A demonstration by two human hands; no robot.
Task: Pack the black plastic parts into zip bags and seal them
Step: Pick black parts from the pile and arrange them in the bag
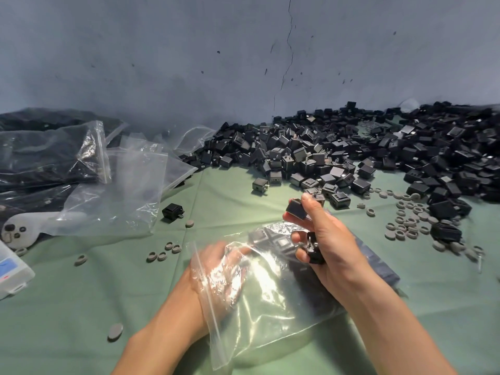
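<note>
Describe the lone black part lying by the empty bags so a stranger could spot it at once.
Start at the heap of empty zip bags left of the big black pile. Just off their lower right corner, one black part sits alone on the green cloth, a grey disc beside it.

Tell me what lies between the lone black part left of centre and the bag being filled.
In the head view, between lone black part and zip bag: green cloth and one grey ring.

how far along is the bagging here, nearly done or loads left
Early on. Done: filled bags lie at the far left. In hand: the left hand is inside an open zip bag already holding some parts, and the right hand grips two black parts. Left: the big loose pile, plus sealing this bag.
</note>
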